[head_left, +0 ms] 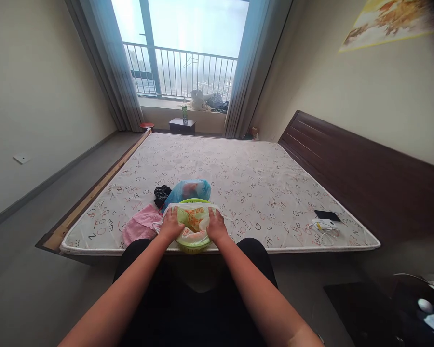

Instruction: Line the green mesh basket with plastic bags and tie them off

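Note:
A white plastic bag with orange and green print (195,219) is spread over a light green plastic basket (194,248) at the mattress's front edge, between my knees. My left hand (171,225) grips the bag's left side, thumb toward the middle. On the opposite side, my right hand (216,225) holds the bag in the same way. Its front part sags into the basket; what lies underneath is hidden. Just behind the basket sits a blue plastic bag (188,190) with something reddish inside. A pink towel (142,225) lies by my left hand, and a crumpled black bag (162,194) beyond it.
The letter-printed mattress (238,166) stretches toward the window. At the right lie a black phone (327,215) and a white device with a cable (323,225). A dark headboard (347,161) borders the right side. Beyond the bed stands a small nightstand (182,126) with a green glass (184,115).

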Demonstrator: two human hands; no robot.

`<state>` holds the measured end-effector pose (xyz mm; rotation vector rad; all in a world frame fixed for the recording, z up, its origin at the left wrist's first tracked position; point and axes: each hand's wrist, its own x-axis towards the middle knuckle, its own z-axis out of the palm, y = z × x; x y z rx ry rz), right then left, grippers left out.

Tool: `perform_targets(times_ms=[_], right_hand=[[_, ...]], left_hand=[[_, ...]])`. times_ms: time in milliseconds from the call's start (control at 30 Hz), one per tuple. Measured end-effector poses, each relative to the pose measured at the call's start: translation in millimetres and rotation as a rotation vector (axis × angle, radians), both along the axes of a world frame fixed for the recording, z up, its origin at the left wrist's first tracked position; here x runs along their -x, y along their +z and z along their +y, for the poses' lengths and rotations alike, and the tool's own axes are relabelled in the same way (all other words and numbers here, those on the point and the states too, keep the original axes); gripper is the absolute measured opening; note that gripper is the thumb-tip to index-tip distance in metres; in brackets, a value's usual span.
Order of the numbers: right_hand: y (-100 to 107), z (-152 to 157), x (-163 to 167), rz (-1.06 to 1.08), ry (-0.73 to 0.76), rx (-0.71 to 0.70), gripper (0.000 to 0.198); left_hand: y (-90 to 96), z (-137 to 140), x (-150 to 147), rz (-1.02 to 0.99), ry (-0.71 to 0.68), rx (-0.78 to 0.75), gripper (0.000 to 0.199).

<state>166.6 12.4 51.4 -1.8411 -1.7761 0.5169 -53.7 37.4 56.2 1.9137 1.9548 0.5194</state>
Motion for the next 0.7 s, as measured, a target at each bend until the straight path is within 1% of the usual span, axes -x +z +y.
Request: perform_targets(times_ms=[33,100,200,267,333,433,500,600,700], right_hand=[[2.5,1.9,-0.8,-0.063,0.004,0.02,0.082],[9.4,7.3,-2.5,-0.199,-0.005,0.054,0.079],[18.3,19.1,-1.1,-0.283,-0.055,0.079,0.065],[20.4,27.8,4.0,-0.301,-0.068,0.084,0.056],[19.3,35.1,10.7,-0.281,-0.072,0.093,0.054],[15.2,40.6,17.8,-0.232,-0.082,0.143,0.064],[13.1,40.8,17.6,-0.202,-0.1,0.189,0.065],[11.9,39.1,10.8,-0.136,-0.106,0.23,0.055],[10.0,37.8,3.0,-0.082,-0.025,0.247,0.046]], left_hand=[[0.7,3.0,-0.9,0.005,-0.012,0.01,0.091],[3.9,9.6,-1.6,0.028,-0.024,0.029,0.089],[10.7,20.0,1.0,0.083,-0.019,0.085,0.077],[14.6,25.4,5.0,0.136,-0.025,0.128,0.072],[17.3,29.1,9.6,0.196,-0.05,0.168,0.072],[19.4,32.1,15.8,0.261,-0.104,0.2,0.073],[20.1,33.8,18.0,0.266,-0.139,0.202,0.073],[20.9,37.3,15.5,0.194,-0.195,0.159,0.065],[21.9,41.1,5.3,0.104,-0.286,0.09,0.055]])
